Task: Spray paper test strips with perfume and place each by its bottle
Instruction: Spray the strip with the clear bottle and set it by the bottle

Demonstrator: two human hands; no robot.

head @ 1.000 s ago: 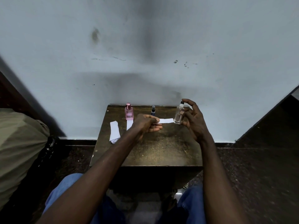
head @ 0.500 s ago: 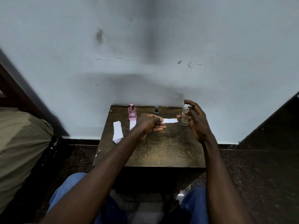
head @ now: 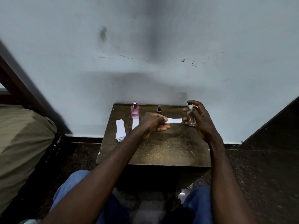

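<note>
Grips a small clear glass spray bottle (head: 191, 117) upright in the right hand (head: 200, 120), fingers curled round its body and forefinger over the dark nozzle, above the far right part of a small dark brown wooden table (head: 169, 149). Pinches one end of a white paper test strip (head: 174, 120) between thumb and fingers of the left hand (head: 153, 122), level, free end just beside the bottle; touching or not, cannot tell. Along the far edge, tight against the pale grey-blue wall (head: 145, 46): at left a square pink glass bottle with a rosy metallic cap (head: 135, 110), a second white paper strip (head: 135, 123) flat just on its near side; in the middle a slim dark blue bottle (head: 159, 109), right behind the left hand's knuckles. Near the left edge, a loose stack of white paper strips (head: 120, 130), apart from the pink bottle's strip. Worn, speckled wood showing across the near half, both forearms reaching in over the near edge. Left of the table, on the dark floor, a big olive-green cloth bundle (head: 21, 143); at the near side, knees in blue jeans (head: 69, 188).
</note>
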